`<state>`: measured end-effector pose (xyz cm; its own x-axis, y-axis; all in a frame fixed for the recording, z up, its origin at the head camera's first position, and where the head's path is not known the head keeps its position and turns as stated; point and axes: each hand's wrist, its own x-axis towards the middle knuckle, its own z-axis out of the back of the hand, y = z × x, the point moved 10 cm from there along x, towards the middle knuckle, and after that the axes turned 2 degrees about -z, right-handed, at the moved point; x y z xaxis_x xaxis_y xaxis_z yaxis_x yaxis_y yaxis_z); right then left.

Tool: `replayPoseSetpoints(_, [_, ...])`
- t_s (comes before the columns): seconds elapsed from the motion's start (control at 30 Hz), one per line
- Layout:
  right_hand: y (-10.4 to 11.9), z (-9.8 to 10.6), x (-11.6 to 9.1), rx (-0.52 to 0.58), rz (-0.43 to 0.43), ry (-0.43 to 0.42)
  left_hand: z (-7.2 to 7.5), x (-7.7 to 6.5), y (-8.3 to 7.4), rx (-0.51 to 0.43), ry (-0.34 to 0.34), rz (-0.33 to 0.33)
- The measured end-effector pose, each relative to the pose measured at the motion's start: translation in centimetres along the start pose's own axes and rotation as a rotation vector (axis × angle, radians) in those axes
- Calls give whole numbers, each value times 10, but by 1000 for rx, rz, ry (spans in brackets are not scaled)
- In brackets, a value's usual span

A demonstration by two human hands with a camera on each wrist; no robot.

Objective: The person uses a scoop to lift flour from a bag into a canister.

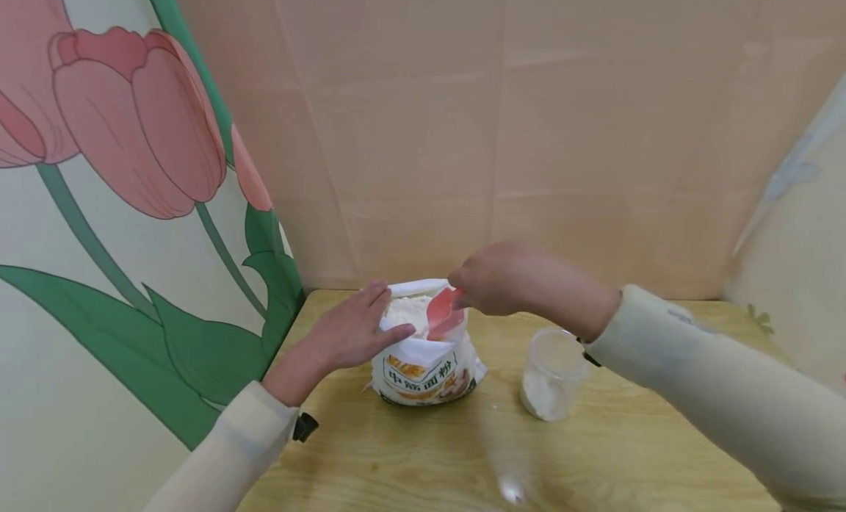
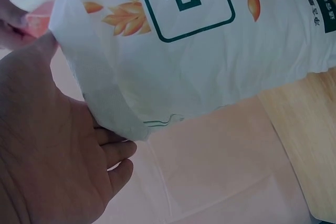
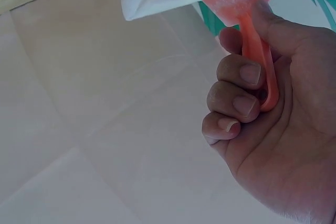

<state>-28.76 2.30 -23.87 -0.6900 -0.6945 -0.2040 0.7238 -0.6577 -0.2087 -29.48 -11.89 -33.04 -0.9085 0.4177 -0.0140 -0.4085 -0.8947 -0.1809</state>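
Note:
A white flour bag stands upright on the table, its top folded outward and white flour showing inside. At the bag's left rim lies my left hand, thumb spread away from the fairly straight fingers. In the left wrist view, the bag edge partly hides those fingers. My right hand grips a pink scoop by its handle, fingers curled round it. The scoop's bowl dips into the right side of the bag mouth, with flour dust on its surface in the right wrist view.
To the right of the bag, a clear plastic container with some white flour in it stands below my right forearm. The wooden table meets a beige wall covering at the back. A tulip-patterned panel borders the left.

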Motion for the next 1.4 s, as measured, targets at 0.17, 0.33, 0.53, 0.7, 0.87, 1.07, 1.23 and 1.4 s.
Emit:
replayPoseSetpoints(0.17, [2,-6,8,-6,-6,20,2,-1,0,-9,0,3])
replayPoseSetpoints(0.33, [7,-11,16,-31,-18,37,4,-2,0,-8,1,4])
replayPoseSetpoints(0.53, [19,-17,30,-74,-3,52,4,-3,2,-10,15,21])
replayPoseSetpoints(0.7, [26,-23,41,-67,-2,53,4,-3,1,-12,9,15])
replayPoseSetpoints(0.87, [30,-34,52,-55,-10,74,4,-3,0,-10,3,3])
replayPoseSetpoints(1.07, [29,-45,61,2,-22,68,2,-2,-2,-4,6,-8])
replayPoseSetpoints(1.23, [28,-48,61,88,-10,3,4,-3,-1,-13,6,-15])
replayPoseSetpoints(1.4, [22,-49,56,187,-27,-43,4,-2,-1,-22,0,-15])
